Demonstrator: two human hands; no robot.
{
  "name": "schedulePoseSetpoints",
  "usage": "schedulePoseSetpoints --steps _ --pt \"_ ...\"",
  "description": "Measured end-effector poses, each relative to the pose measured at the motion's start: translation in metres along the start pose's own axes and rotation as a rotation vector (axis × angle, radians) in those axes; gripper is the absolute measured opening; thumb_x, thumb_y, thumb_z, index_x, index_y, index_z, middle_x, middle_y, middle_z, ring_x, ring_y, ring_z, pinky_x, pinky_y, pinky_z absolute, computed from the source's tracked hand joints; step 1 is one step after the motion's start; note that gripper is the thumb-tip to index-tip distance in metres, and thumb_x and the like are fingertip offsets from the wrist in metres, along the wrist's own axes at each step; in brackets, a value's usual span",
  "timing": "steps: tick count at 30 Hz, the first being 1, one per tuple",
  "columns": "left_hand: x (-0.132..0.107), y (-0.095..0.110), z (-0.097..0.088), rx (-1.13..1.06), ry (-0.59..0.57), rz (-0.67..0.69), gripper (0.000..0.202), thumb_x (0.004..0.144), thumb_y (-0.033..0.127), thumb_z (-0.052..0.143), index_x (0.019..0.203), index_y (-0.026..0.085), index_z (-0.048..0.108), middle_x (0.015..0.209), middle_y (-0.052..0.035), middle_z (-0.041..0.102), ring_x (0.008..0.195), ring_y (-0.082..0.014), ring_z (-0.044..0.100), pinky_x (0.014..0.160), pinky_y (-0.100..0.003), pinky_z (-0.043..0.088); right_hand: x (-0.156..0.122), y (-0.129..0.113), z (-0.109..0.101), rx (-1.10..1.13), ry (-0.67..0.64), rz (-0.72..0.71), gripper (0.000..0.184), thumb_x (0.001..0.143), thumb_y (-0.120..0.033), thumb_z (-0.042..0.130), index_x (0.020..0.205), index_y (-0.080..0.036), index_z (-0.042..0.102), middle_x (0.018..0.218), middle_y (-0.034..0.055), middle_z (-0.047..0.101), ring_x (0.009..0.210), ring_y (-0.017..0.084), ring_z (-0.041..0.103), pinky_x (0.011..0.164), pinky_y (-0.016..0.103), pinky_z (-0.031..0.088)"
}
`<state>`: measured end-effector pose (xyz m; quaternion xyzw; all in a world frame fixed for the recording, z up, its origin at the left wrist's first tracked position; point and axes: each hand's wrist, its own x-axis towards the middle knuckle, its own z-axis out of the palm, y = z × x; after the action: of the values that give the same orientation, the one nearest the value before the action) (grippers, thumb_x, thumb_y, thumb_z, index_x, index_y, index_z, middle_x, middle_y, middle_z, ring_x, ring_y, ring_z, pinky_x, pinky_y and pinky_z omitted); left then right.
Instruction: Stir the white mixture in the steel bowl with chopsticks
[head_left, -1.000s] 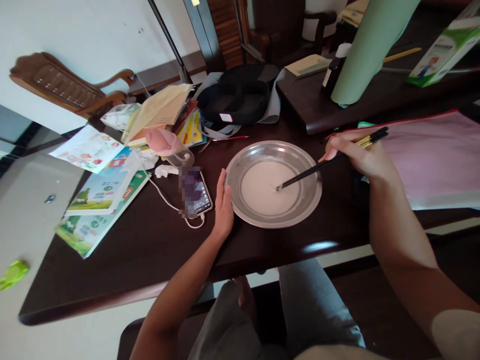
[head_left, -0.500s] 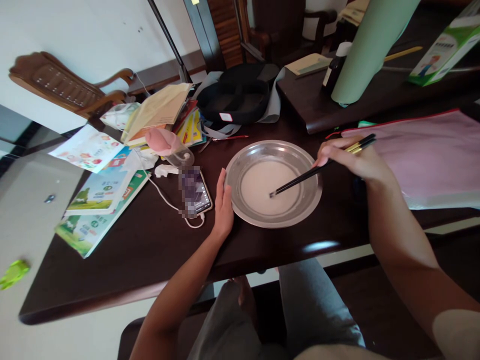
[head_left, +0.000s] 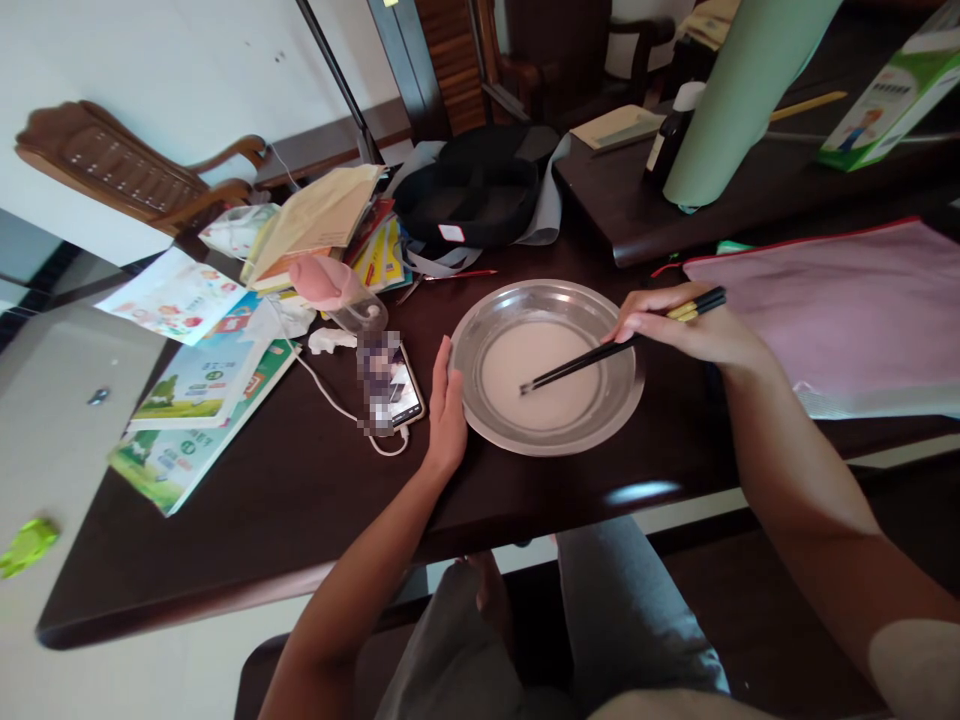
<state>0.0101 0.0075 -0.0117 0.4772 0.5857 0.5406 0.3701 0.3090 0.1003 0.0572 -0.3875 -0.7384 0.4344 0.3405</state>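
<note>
A round metal basin [head_left: 517, 437] stands on the dark table and holds a milky white liquid [head_left: 555, 360]. My left hand [head_left: 448, 420] lies against the basin's left rim, fingers stretched out and not gripping it. Over the right rim, my right hand [head_left: 679, 325] is closed around a pair of black chopsticks [head_left: 585, 360] with gold bands. Their tips reach down into the liquid, left of its middle.
Left of the basin lie a phone [head_left: 405, 385] on a white cable and a pink-topped cup [head_left: 330, 285]. Books [head_left: 187, 400] spread further left. A black case [head_left: 480, 200] sits behind; a pink zip pouch [head_left: 840, 310] and a green cylinder [head_left: 742, 100] are to the right.
My right hand has moved left and the chopstick tips have shifted left through the liquid. My left hand and the basin stay in place. The picture on the phone has changed.
</note>
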Motion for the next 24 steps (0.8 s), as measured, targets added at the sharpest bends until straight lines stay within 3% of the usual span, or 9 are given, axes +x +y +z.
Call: schedulePoseSetpoints --steps 2,7,12,14,19,21,24 --pt "0.0 0.001 0.0 -0.003 0.0 0.004 0.061 0.097 0.058 0.047 0.152 0.031 0.043 0.166 -0.003 0.035 0.155 -0.0229 0.031 0.129 -0.04 0.021 0.001 -0.001 0.002 -0.021 0.025 0.001 0.028 0.085 -0.048 0.069 0.075 -0.022 0.077 0.083 0.0049 0.079 0.082 0.021 0.071 0.076 0.032 0.05" --pt "0.0 0.0 -0.001 0.011 -0.002 0.013 0.061 0.097 0.059 0.048 0.151 0.032 0.043 0.166 -0.0024 0.036 0.155 -0.0229 0.031 0.129 -0.041 0.021 -0.001 0.001 -0.008 -0.021 0.254 0.011 0.034 0.088 -0.047 0.066 0.065 -0.023 0.075 0.072 0.004 0.077 0.072 0.019 0.068 0.075 0.033 0.049" --pt "0.0 -0.001 -0.001 0.004 -0.007 0.012 0.062 0.096 0.059 0.048 0.151 0.031 0.043 0.166 -0.0031 0.035 0.155 -0.0232 0.03 0.129 -0.04 0.021 0.0 -0.001 -0.001 -0.04 0.069 0.01 0.032 0.083 -0.05 0.069 0.069 -0.022 0.077 0.075 0.0044 0.078 0.074 0.02 0.069 0.072 0.032 0.049" --pt "0.0 -0.001 -0.001 0.004 -0.007 0.013 0.062 0.096 0.059 0.048 0.151 0.031 0.043 0.166 -0.003 0.035 0.155 -0.0236 0.03 0.129 -0.041 0.021 0.001 0.0 0.002 -0.064 0.062 0.016 0.029 0.082 -0.05 0.071 0.074 -0.023 0.078 0.079 0.0043 0.079 0.077 0.021 0.07 0.071 0.032 0.049" --pt "0.0 0.0 -0.001 0.003 -0.007 0.019 0.062 0.096 0.059 0.048 0.151 0.031 0.043 0.166 -0.0038 0.035 0.155 -0.0241 0.03 0.129 -0.041 0.022 0.0 0.005 -0.008 -0.023 0.293 0.017 0.031 0.087 -0.047 0.068 0.068 -0.023 0.076 0.075 0.0037 0.078 0.074 0.02 0.069 0.076 0.033 0.049" --pt "0.0 0.0 -0.002 0.003 -0.004 0.015 0.062 0.096 0.059 0.048 0.151 0.031 0.043 0.166 -0.0038 0.035 0.155 -0.0235 0.03 0.129 -0.041 0.022 -0.001 0.005 -0.009 0.01 0.242 0.019 0.034 0.088 -0.047 0.067 0.064 -0.023 0.075 0.071 0.0033 0.076 0.072 0.02 0.069 0.076 0.033 0.049" --pt "-0.001 0.0 -0.001 0.002 -0.004 0.011 0.061 0.097 0.058 0.048 0.151 0.031 0.043 0.166 -0.0028 0.035 0.155 -0.0228 0.03 0.129 -0.04 0.021 0.0 0.002 -0.004 -0.007 0.05 0.015 0.031 0.085 -0.047 0.069 0.067 -0.023 0.077 0.073 0.0034 0.077 0.073 0.02 0.07 0.074 0.033 0.049"
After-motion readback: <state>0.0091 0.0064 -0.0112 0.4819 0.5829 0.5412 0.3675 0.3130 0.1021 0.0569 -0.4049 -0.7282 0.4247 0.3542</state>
